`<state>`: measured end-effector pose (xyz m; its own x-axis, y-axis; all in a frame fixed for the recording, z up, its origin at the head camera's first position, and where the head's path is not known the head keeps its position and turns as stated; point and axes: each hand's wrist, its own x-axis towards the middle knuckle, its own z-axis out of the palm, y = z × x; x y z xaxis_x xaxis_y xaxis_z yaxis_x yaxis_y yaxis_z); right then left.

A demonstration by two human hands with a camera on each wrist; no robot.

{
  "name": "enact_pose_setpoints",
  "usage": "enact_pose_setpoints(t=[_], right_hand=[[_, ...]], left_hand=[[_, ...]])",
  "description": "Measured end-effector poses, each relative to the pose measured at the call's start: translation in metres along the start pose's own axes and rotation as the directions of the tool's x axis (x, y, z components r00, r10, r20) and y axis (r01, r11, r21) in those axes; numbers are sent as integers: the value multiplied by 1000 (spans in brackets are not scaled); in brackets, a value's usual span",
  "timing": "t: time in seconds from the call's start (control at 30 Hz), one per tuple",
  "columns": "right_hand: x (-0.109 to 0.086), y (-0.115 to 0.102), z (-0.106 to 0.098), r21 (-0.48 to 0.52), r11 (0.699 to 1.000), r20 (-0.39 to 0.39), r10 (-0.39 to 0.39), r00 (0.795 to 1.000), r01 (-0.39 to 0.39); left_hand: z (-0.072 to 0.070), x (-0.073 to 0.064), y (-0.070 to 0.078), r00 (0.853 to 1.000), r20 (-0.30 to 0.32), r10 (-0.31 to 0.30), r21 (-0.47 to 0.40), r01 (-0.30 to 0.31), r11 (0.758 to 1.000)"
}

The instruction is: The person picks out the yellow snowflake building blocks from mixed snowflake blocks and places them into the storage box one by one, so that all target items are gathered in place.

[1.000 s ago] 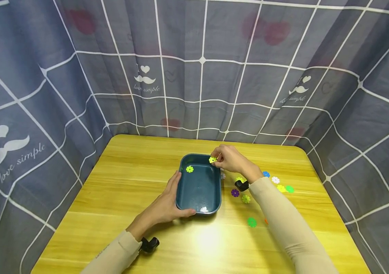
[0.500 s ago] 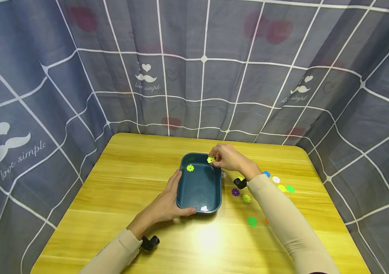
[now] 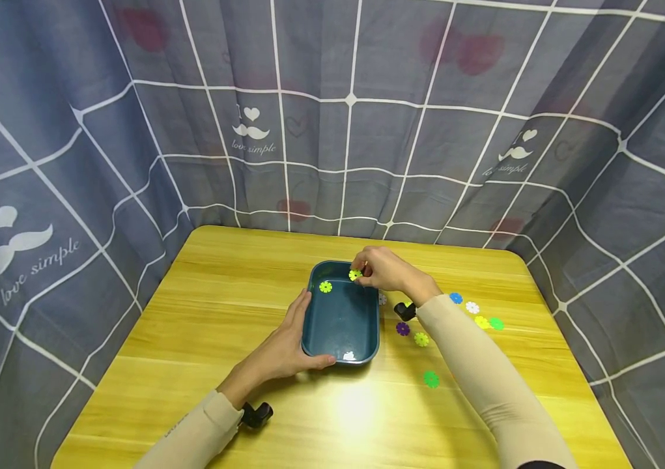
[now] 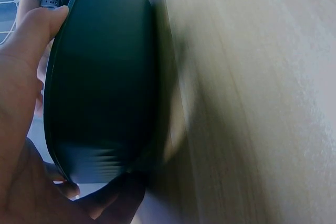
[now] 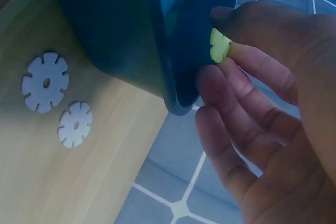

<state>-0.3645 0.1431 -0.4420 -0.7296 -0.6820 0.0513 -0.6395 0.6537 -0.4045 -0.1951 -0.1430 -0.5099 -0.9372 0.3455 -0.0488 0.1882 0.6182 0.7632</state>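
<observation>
A dark blue-green plastic tub point(image 3: 340, 326) stands on the wooden table. My left hand point(image 3: 279, 345) grips it at the near left corner, with the thumb on the near rim and the fingers along the left wall. In the head view my right hand point(image 3: 389, 268) is over the tub's far right corner. Thumb and fingers pinch a yellow-green notched flower disc point(image 5: 218, 45) there, partly hidden by the fingertips in the right wrist view. Another yellow-green disc point(image 3: 325, 286) shows inside the tub, towards its far left.
Loose discs lie right of the tub: purple point(image 3: 402, 329), yellow-green point(image 3: 421, 339), green point(image 3: 431, 379), and blue point(image 3: 456, 298), white point(image 3: 472, 307), yellow point(image 3: 481, 322) beyond the right forearm. A checked curtain point(image 3: 320, 130) surrounds the table's back and sides.
My right hand has moved slightly left over the tub, carrying the pinched disc. The orange disc has gone out of sight behind the right sleeve. My left hand keeps its grip.
</observation>
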Motion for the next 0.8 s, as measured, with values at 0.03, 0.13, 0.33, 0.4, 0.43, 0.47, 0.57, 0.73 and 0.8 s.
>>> enact_pose_setpoints(t=[0.03,0.13,0.33,0.4,0.43,0.47,0.57,0.73,0.8], right_hand=[[1,-1,0,-4,1000,4,0,1000,0],[3,-2,1,-15,1000,15,-2,1000,2],[8,-3,4,-56,998,14,-15,1000,16],[9,-3,4,-70,997,16,-23,1000,24],[9,-4,5,-74,997,19,-25,1000,26],[10,-3,5,-77,997,21,-28,999,30],[11,-4,7,-90,995,29,-33,999,36],[14,-6,8,-102,994,44,-39,998,44],[16,-7,8,-103,994,51,-38,998,43]], left_hand=[[0,0,0,1000,0,0,0,0,1000],[-1,-1,0,1000,1,-2,-2,2,1000],[-1,0,0,1000,4,-3,-1,3,1000],[-1,0,0,1000,4,-4,1,4,1000],[-1,0,0,1000,3,-5,3,5,1000],[-1,0,1,1000,3,-6,3,6,1000],[-1,-1,1,1000,3,-7,3,7,1000],[-2,0,1,1000,4,-2,4,2,1000],[-2,-1,1,1000,3,-1,5,1,1000]])
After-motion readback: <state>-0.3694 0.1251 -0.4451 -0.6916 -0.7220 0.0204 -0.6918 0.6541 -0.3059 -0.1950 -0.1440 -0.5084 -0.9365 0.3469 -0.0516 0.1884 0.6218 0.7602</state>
